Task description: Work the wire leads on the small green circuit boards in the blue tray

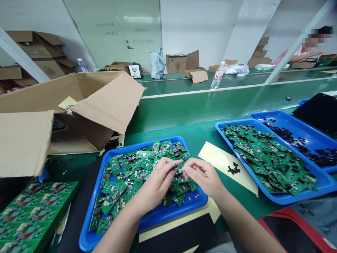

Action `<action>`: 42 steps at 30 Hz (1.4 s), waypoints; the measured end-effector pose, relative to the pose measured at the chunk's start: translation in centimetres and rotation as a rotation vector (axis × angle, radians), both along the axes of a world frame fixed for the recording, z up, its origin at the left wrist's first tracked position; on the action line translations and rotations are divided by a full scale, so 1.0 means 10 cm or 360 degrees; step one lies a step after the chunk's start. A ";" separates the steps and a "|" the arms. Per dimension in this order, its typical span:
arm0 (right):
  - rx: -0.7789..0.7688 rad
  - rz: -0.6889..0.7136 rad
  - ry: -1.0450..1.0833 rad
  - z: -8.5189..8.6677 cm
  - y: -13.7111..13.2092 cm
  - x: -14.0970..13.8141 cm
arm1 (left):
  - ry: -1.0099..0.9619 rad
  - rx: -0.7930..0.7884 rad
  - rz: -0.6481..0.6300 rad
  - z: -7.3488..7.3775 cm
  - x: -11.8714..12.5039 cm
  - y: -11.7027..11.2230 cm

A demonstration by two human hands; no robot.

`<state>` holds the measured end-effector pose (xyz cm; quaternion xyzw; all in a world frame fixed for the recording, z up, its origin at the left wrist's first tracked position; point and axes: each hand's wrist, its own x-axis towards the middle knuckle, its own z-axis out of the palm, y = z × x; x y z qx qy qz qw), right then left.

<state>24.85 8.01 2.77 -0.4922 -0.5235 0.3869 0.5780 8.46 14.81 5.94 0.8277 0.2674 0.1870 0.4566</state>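
My left hand [158, 181] pinches a small black piece [174, 167] between thumb and fingers; its exact kind is too small to tell. Close beside it, my right hand [202, 175] has its fingers curled and the thumb pressed to them. Whatever those fingertips hold, if anything, is hidden. Both hands are above a blue tray [89, 211] heaped with small green circuit boards [143, 163]. To the right, several black bits [233, 168] lie on a pale yellow sheet [214, 154].
Another blue tray [284, 200] of circuit boards stands at right, beside a tray of black parts [285, 135]. Stacked board panels [31, 214] sit at left under an open cardboard box [105, 98]. A black sheet [179, 233] lies in front. A person [297, 54] works far right.
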 end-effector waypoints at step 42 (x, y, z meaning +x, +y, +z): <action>-0.0585 0.0545 0.0731 0.01 0.03 0.01 | -0.0230 0.0437 0.0062 -0.05 -0.03 0.07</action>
